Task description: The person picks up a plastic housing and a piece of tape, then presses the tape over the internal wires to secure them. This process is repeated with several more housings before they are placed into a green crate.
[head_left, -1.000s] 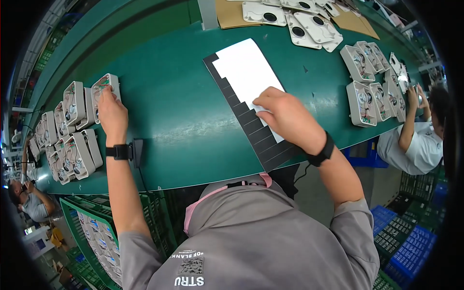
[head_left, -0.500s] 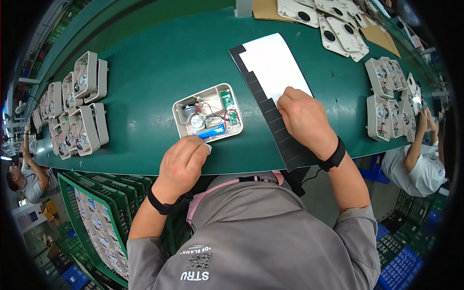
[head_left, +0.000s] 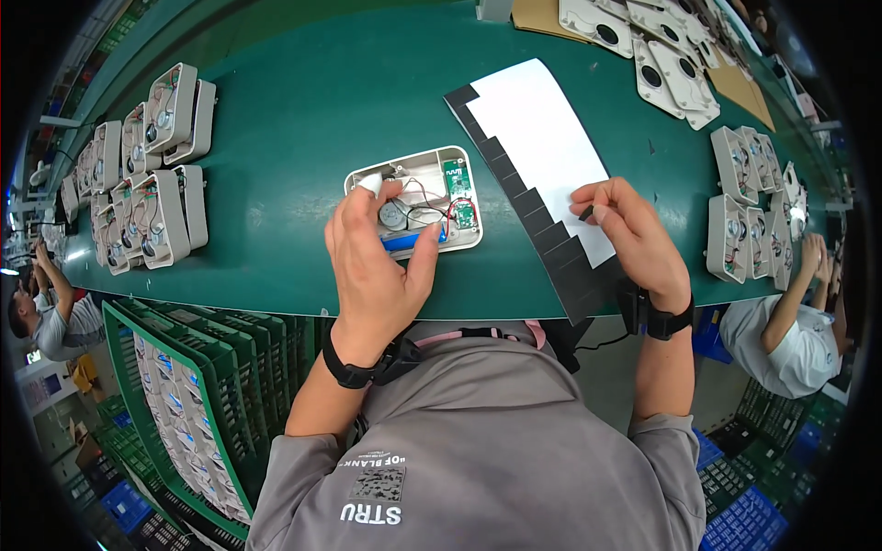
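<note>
A white plastic housing (head_left: 476, 241) lies open side up on the green table before me. Inside it are a blue battery cell (head_left: 401, 241), a green circuit board (head_left: 458, 188), a round silver part (head_left: 393, 216) and thin wires. My left hand (head_left: 377, 266) grips its near left corner, fingers over the left wall and thumb by the battery. One fingertip wears a white cover. My right hand (head_left: 634, 237) pinches a small black pad (head_left: 586, 212) between thumb and fingers. Under it lies a white backing sheet (head_left: 528, 119) with black adhesive pads (head_left: 562, 248) along its left side.
Similar filled housings stand in rows at the left (head_left: 161, 220) and right (head_left: 728, 237). White covers with black discs (head_left: 666, 78) are heaped on cardboard at the far right. A green crate (head_left: 175, 404) stands below the table's left edge. Co-workers sit on both sides.
My left hand has moved from the housing's near edge up over its left side. My right hand has lifted rightward off the sheet, now with a small black pad in its fingers.
</note>
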The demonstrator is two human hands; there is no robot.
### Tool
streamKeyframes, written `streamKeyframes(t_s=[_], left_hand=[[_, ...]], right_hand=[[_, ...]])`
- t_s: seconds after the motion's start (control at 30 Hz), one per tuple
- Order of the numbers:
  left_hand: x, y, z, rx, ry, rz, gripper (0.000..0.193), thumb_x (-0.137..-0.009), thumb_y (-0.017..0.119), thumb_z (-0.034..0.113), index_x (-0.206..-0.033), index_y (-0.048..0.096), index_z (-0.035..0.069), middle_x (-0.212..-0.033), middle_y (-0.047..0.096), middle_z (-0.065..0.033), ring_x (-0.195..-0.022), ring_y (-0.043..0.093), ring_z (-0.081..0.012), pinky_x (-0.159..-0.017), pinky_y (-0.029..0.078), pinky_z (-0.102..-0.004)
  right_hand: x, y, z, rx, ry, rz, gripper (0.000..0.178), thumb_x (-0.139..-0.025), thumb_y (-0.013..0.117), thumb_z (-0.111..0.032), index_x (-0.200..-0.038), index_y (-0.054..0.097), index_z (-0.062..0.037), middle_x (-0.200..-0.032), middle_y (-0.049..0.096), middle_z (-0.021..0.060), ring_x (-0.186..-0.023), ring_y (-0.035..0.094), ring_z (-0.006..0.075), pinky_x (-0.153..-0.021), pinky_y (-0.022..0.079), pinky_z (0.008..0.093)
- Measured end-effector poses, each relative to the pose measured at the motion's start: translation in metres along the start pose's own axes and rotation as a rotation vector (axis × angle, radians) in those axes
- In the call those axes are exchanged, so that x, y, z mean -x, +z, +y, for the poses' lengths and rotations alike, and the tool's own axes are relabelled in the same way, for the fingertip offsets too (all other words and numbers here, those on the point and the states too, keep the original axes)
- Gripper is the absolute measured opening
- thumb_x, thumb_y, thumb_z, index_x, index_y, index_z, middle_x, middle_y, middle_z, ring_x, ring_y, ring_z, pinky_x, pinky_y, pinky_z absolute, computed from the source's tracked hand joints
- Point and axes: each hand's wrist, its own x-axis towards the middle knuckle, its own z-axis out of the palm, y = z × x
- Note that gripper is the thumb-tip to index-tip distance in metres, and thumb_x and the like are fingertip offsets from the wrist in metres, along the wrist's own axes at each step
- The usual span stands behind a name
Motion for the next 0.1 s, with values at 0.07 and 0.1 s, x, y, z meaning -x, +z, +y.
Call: streamKeyframes(t_s=[0.07, 0.1], left_hand=[[0.013, 0.004, -0.01, 0.092, -0.026, -0.056, 0.077, -0.09, 0.08, 0.009, -0.151, 0.034, -0.004, -0.136, 0.062, -0.0216, -0.129, 0.058, -0.0398, -0.109, 0.047, -0.045], [0.021, 0.006, -0.017, 0.187, -0.044, -0.096, 0.078, -0.092, 0.08, 0.012, -0.152, 0.033, -0.004, -0.149, 0.051, -0.0233, -0.151, 0.037, -0.0391, -0.115, 0.041, -0.0457]], right_hand=[[-0.002, -0.002, 0.002, -0.081, 0.061, 0.007, 0.001, -0.103, 0.052, -0.003, -0.103, 0.053, -0.0041, -0.126, 0.067, 0.0127, -0.108, 0.065, 0.0259, -0.099, 0.05, 0.0344], [0.0, 0.0, 0.001, -0.06, 0.086, 0.005, 0.003, -0.103, 0.052, -0.003, -0.104, 0.054, -0.0049, -0.126, 0.067, 0.0121, -0.108, 0.065, 0.0271, -0.1, 0.049, 0.0341]])
